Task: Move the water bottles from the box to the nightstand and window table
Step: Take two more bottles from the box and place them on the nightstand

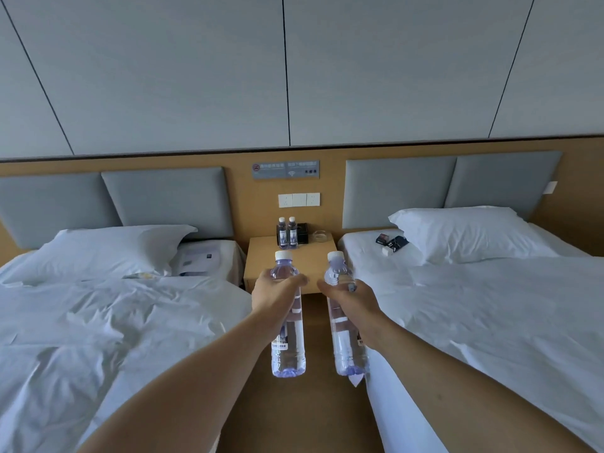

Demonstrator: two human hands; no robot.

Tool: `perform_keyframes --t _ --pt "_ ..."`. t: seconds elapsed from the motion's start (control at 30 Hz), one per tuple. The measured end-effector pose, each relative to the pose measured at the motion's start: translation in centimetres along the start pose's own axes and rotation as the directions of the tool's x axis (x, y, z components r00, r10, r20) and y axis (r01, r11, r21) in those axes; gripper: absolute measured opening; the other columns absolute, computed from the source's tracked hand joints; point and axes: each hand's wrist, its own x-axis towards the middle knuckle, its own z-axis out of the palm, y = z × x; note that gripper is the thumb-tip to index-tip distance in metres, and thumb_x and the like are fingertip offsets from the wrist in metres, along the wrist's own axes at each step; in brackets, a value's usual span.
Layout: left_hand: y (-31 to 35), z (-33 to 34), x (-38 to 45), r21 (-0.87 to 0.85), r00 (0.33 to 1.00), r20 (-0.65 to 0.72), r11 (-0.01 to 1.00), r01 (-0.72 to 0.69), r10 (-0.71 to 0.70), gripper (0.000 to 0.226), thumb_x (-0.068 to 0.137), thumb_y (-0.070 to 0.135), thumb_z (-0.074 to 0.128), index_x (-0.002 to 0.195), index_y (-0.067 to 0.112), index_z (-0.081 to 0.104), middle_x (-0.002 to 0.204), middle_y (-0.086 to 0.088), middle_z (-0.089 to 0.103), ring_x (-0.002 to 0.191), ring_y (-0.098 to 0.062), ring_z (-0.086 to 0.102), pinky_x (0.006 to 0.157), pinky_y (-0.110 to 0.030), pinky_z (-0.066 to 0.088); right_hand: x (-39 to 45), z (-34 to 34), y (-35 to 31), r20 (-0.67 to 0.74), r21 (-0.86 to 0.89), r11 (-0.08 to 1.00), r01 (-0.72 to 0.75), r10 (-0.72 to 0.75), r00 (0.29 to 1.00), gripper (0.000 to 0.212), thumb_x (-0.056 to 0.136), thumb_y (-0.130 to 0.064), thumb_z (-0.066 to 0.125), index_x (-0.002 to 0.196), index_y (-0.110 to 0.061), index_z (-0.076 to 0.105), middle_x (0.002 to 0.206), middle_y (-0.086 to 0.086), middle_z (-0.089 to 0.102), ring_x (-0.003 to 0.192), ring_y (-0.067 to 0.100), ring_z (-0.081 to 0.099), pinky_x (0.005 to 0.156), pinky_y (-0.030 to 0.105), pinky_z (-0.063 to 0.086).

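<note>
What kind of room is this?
Most likely a hotel twin room: two white-sheeted beds flank a shared nightstand, a no-smoking and Wi-Fi wall sign hangs above it, and two bottled waters stand on it.

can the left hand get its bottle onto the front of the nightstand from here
Probably yes. The left hand holds its bottle in the aisle between the beds, and the nightstand has bare top ahead of the two bottles at its back.
</note>
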Motion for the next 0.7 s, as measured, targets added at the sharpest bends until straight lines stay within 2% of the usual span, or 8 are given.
perform_keyframes --t 0.1,0.2,0.27,0.33,0.43,0.57,0.7 --pt "1.9 0.7 6.5 -0.009 0.999 0.036 1.0 0.009 -0.009 0.05 0.066 0.042 0.09 0.104 0.031 0.06 0.095 -0.003 0.072 0.081 -0.021 0.072 0.044 -0.022 0.053 5.8 1.6 -2.2 -0.007 -0.001 1.0 0.009 -0.009 1.0 0.056 0.072 -0.072 0.075 0.108 -0.031 0.059 0.096 -0.002 0.072 0.084 0.016 0.071 0.069 0.032 0.06" --pt "2.9 1.4 12.2 0.013 0.996 0.086 0.999 0.037 -0.038 0.06 0.066 0.052 0.09 0.11 0.026 0.06 0.098 -0.005 0.072 0.084 -0.024 0.073 0.054 -0.032 0.061 10.9 3.1 -3.9 -0.016 0.025 0.999 -0.022 0.023 1.0 0.053 0.077 -0.079 0.063 0.098 -0.03 0.062 0.087 -0.001 0.074 0.076 0.016 0.073 0.055 0.026 0.056" --pt "3.0 2.0 15.8 0.01 0.993 0.104 0.998 0.063 -0.064 0.065 0.066 0.057 0.09 0.113 0.024 0.06 0.1 -0.007 0.072 0.087 -0.026 0.073 0.068 -0.043 0.065 14.4 3.9 -4.7 -0.01 0.04 0.998 -0.054 0.055 0.998 0.061 0.074 -0.085 0.057 0.098 -0.029 0.064 0.082 -0.001 0.076 0.07 0.016 0.074 0.055 0.027 0.059" --pt "2.8 2.7 19.3 -0.014 0.989 0.111 0.995 0.102 -0.1 0.069 0.066 0.061 0.088 0.116 0.023 0.059 0.103 -0.009 0.071 0.089 -0.028 0.073 0.072 -0.048 0.065 18.0 4.8 -5.2 -0.004 0.06 0.995 -0.076 0.076 0.997 0.067 0.07 -0.087 0.057 0.1 -0.028 0.066 0.074 -0.001 0.076 0.062 0.014 0.075 0.05 0.027 0.058" --pt "2.6 3.9 24.6 -0.043 0.984 0.105 0.988 0.149 -0.144 0.076 0.064 0.068 0.085 0.119 0.026 0.055 0.106 -0.009 0.07 0.089 -0.029 0.073 0.061 -0.041 0.064 23.9 6.0 -5.8 0.01 0.067 0.995 -0.078 0.077 0.997 0.066 0.069 -0.087 0.059 0.099 -0.028 0.066 0.075 -0.001 0.076 0.065 0.016 0.075 0.05 0.028 0.056" --pt "2.3 6.1 31.8 -0.05 0.985 0.073 0.986 0.159 -0.155 0.072 0.057 0.071 0.085 0.107 0.029 0.055 0.099 -0.009 0.071 0.067 -0.02 0.075 0.05 -0.031 0.057 32.2 7.1 -6.9 0.094 0.072 0.994 -0.079 0.072 0.993 0.067 0.065 -0.083 0.066 0.102 -0.027 0.069 0.084 0.006 0.077 0.073 0.023 0.075 0.054 0.034 0.059" --pt "3.1 8.6 39.3 -0.024 0.974 0.016 0.974 0.225 -0.224 0.06 0.07 0.066 0.077 0.11 0.026 0.057 0.097 -0.012 0.072 0.074 -0.026 0.073 0.047 -0.033 0.056 39.9 7.5 -8.1 0.177 0.069 0.995 -0.066 0.053 0.983 0.051 0.076 -0.075 0.067 0.104 -0.032 0.069 0.081 0.004 0.078 0.069 0.02 0.073 0.06 0.035 0.059"
